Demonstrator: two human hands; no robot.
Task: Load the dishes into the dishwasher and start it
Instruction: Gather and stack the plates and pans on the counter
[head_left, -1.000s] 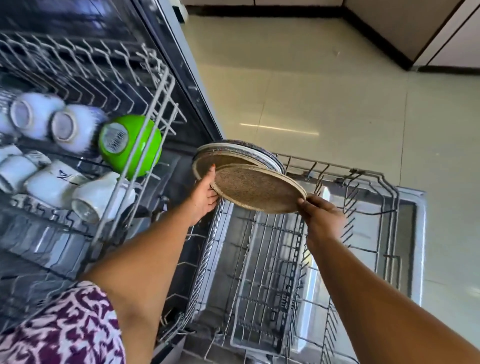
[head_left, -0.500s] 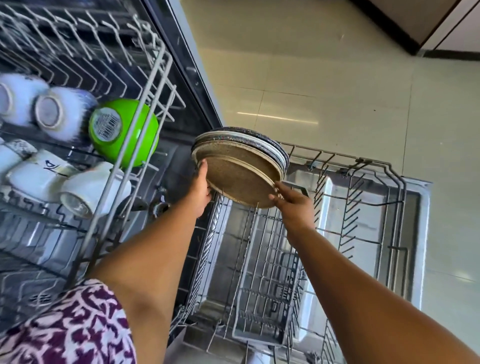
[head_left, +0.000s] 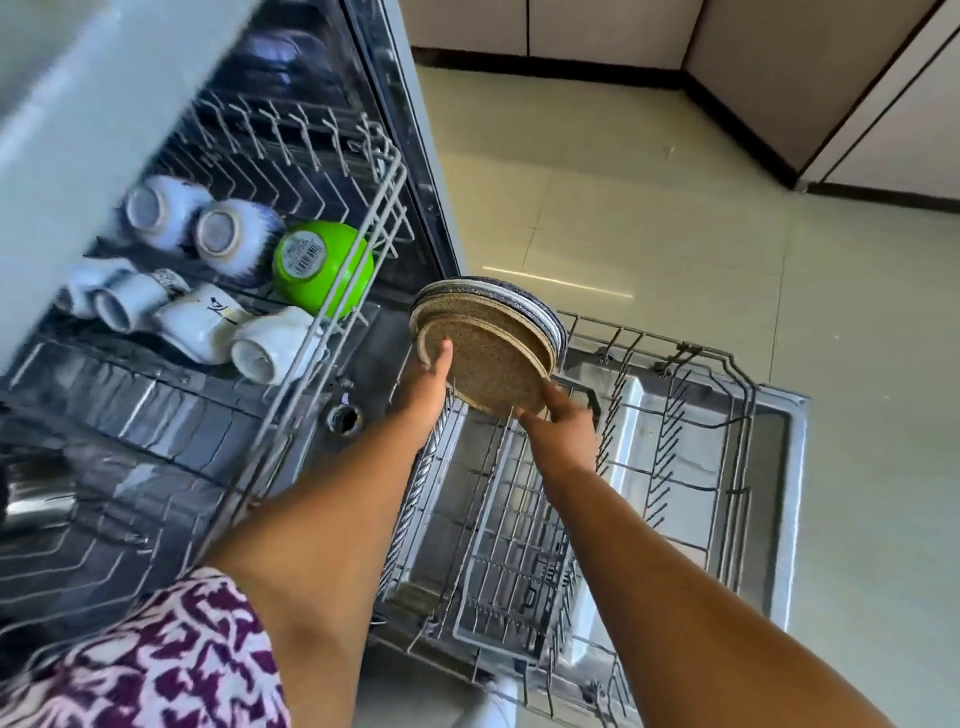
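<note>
Several plates (head_left: 522, 306) stand on edge as a stack at the far left corner of the pulled-out lower rack (head_left: 719, 366). The front one is a brown speckled plate (head_left: 493, 369), leaning against the others. My left hand (head_left: 427, 387) holds the stack at its left edge, thumb on the brown plate's face and fingers hidden behind. My right hand (head_left: 563, 428) pinches the brown plate's lower right rim. The upper rack (head_left: 387, 187) holds a green bowl (head_left: 324, 270), two blue-white bowls (head_left: 228, 236) and several white cups (head_left: 267, 345), all upside down or on their sides.
The open dishwasher door (head_left: 779, 457) lies flat under the lower rack. A wire basket (head_left: 511, 561) sits in the rack's near middle, and tines stand along its right side (head_left: 670, 452). Tiled floor (head_left: 675, 234) and cabinets (head_left: 779, 62) lie beyond.
The brown plate was tilted flat and apart from the stack; my right hand has swung it upright against the other plates. My left hand stayed at the stack's left edge.
</note>
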